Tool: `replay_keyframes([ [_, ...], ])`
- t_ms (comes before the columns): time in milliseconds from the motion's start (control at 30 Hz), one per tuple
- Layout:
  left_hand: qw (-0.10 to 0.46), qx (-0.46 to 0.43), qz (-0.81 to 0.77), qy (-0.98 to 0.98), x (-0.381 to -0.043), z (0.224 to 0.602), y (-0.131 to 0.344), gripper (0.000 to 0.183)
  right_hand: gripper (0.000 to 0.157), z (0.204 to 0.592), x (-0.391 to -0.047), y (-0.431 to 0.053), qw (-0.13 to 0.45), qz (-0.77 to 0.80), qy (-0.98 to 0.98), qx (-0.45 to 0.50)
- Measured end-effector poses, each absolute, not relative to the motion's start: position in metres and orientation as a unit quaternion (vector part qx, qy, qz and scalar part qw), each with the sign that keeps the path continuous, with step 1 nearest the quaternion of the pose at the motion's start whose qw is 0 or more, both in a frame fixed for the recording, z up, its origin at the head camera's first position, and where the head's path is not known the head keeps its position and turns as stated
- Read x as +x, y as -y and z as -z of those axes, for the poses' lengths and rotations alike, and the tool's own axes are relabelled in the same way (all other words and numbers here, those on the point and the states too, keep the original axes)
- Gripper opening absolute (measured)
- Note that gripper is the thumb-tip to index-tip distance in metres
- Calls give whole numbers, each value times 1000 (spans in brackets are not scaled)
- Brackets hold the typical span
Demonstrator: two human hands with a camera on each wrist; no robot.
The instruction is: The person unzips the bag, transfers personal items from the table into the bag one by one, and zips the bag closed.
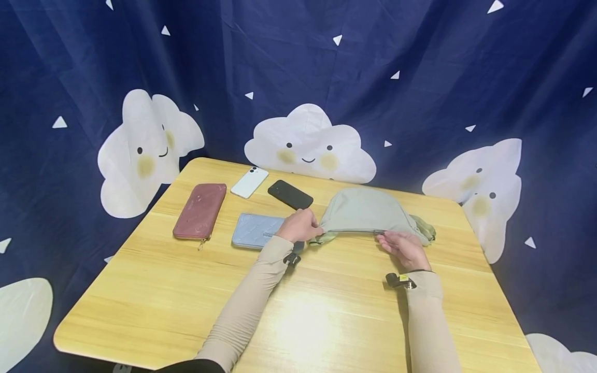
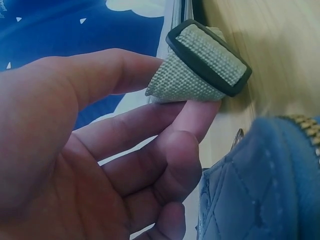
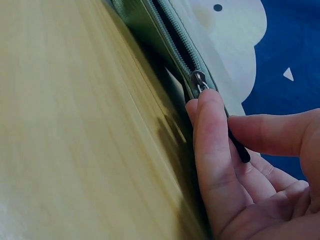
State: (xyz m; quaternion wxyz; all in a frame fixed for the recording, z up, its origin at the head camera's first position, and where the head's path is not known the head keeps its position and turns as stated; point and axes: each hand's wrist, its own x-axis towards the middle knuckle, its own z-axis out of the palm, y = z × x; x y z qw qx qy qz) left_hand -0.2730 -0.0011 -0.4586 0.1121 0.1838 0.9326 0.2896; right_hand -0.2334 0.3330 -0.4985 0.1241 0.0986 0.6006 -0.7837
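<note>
A pale green waist bag (image 1: 366, 210) lies on the table with its zipper edge facing me. My left hand (image 1: 300, 226) pinches the bag's left end, where a woven strap (image 2: 187, 75) runs through a dark plastic buckle (image 2: 210, 57). At the front edge my right hand (image 1: 404, 247) pinches the zipper pull (image 3: 239, 142) between thumb and fingers. The zipper slider (image 3: 198, 79) sits just beyond those fingertips, and the zipper teeth (image 3: 172, 32) stand parted behind it. A blue quilted wallet (image 1: 254, 230) lies beside the left hand, partly hidden by it.
On the wooden table (image 1: 154, 290), a dark red zip wallet (image 1: 200, 211) lies at the left. A white phone (image 1: 250, 182) and a black phone (image 1: 290, 194) lie toward the back. Bunched green strap (image 1: 423, 228) rests at the bag's right end. A blue cloud-print curtain (image 1: 298, 62) hangs behind.
</note>
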Motion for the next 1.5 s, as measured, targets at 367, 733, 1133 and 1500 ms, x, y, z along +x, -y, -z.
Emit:
replay_keyframes([
  [367,111,188,-293,-931,-271,458,1,56,21,499,-233,-336,127,788,-594,97],
  [733,113,188,-286,-933,-273,458,1,57,22,500,-233,-338,123,785,-598,101],
  [1133,118,182,-286,-933,-272,455,1,57,18,498,-233,-341,121,787,-597,100],
  [1500,120,182,-282,-934,-272,456,1,55,19,498,-231,-343,120,786,-598,102],
])
